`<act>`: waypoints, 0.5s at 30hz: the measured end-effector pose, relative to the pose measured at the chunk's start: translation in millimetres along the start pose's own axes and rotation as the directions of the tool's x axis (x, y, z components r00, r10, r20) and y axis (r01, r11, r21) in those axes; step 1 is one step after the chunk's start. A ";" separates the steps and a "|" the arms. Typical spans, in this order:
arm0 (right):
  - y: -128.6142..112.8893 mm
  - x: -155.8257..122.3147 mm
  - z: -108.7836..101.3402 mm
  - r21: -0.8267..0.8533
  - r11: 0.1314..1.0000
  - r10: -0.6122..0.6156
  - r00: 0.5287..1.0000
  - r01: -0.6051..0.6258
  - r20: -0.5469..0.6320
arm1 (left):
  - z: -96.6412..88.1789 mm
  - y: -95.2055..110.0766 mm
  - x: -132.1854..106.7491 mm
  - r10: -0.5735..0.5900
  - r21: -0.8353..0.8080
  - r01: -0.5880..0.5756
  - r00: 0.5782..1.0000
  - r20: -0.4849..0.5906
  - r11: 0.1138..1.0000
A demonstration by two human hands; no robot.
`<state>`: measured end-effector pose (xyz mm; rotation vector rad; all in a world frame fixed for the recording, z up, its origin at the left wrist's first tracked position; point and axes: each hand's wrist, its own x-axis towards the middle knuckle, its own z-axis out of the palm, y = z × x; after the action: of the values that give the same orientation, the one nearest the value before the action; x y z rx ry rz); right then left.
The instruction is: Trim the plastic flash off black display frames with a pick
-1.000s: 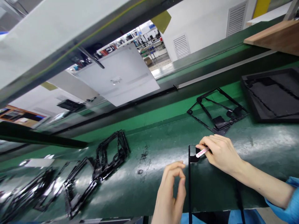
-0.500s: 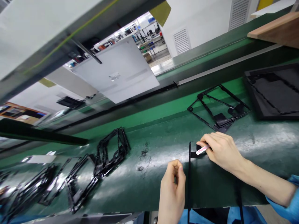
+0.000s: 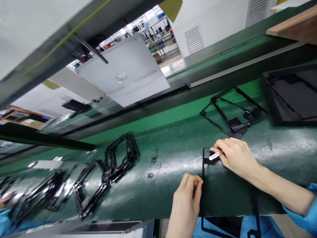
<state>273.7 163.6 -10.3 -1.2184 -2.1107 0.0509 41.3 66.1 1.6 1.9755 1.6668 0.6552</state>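
A thin black plastic frame (image 3: 203, 165) lies in front of me, its near end reaching past the bench edge over my lap. My left hand (image 3: 187, 198) is closed, with thumb and fingertips pinched at the frame's left bar. My right hand (image 3: 235, 157) is closed around a slim, round-ended white and pink handle (image 3: 216, 154); whatever tip it has is hidden. That hand rests at the frame's far end, near a black tab (image 3: 206, 161), and covers part of the frame.
More black frames (image 3: 234, 112) lie stacked at the back right, beside a black tray (image 3: 269, 99). Other frame stacks (image 3: 121, 157) line the left of the green bench (image 3: 173, 148). Thin black scraps (image 3: 154, 157) lie mid-bench. Another person's hand (image 3: 7, 197) shows at far left.
My left hand has moved up and right from beside the frame to its left bar. My right hand keeps its hold at the far end. The view has shifted slightly.
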 end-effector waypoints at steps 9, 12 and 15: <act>-0.5 -2.0 3.3 0.035 0.999 -0.004 0.999 0.003 0.044 | 4.0 13.3 -0.6 0.053 -0.360 -0.106 0.986 -0.155 0.927; -1.9 -2.5 3.0 0.054 0.999 0.006 0.998 -0.009 0.061 | 20.2 18.1 -2.8 -0.028 -0.496 -0.104 0.967 -0.252 0.862; -3.1 -3.0 2.4 0.062 0.998 0.001 0.998 -0.004 0.061 | 31.7 23.7 -4.2 -0.128 -0.521 -0.030 0.956 -0.265 0.853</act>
<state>270.9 160.2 -12.6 -1.1968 -2.1436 0.1550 78.7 56.8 -8.3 1.4890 1.4776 1.2800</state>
